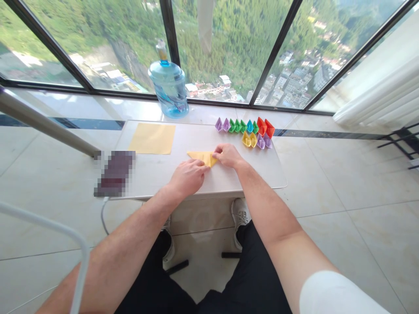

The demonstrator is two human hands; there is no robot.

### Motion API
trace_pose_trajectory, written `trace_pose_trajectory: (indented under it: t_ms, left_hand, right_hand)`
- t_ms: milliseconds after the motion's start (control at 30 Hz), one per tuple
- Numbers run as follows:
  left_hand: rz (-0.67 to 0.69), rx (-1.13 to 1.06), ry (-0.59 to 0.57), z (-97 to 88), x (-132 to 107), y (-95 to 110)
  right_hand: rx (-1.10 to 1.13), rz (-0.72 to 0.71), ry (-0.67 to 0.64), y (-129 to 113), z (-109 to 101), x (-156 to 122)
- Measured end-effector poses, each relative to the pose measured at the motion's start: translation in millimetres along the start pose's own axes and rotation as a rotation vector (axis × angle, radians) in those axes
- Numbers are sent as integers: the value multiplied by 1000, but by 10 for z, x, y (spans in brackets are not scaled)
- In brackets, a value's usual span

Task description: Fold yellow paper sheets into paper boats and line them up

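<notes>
A partly folded yellow paper (199, 156) lies on the small white table (157, 172) in front of me. My left hand (188, 176) rests curled on its near edge, fingers pressed down on the paper. My right hand (227, 155) pinches the paper's right end with closed fingers. A flat stack of yellow sheets (152, 138) sits at the table's far left. Several finished paper boats (250, 131) in purple, green, blue, red and yellow stand in two rows at the far right.
A large blue water jug (169, 87) stands on the window ledge behind the table. A blurred dark object (114, 173) lies on the table's left edge. A grey rail (42, 124) slants in from the left. Black rack legs (401, 141) at the right.
</notes>
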State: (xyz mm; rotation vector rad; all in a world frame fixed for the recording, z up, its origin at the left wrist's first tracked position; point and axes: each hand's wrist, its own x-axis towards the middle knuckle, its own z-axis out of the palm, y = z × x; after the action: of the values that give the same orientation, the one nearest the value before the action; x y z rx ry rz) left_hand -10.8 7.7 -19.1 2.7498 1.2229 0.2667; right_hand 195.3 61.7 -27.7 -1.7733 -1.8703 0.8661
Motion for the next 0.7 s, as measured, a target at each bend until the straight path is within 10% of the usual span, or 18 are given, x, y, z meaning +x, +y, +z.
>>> trace_pose_trajectory:
  t_ms: [700]
  left_hand:
    - [-15,-40,1,-10,-5,3]
  right_hand:
    - [-293,64,10,-114,88,71]
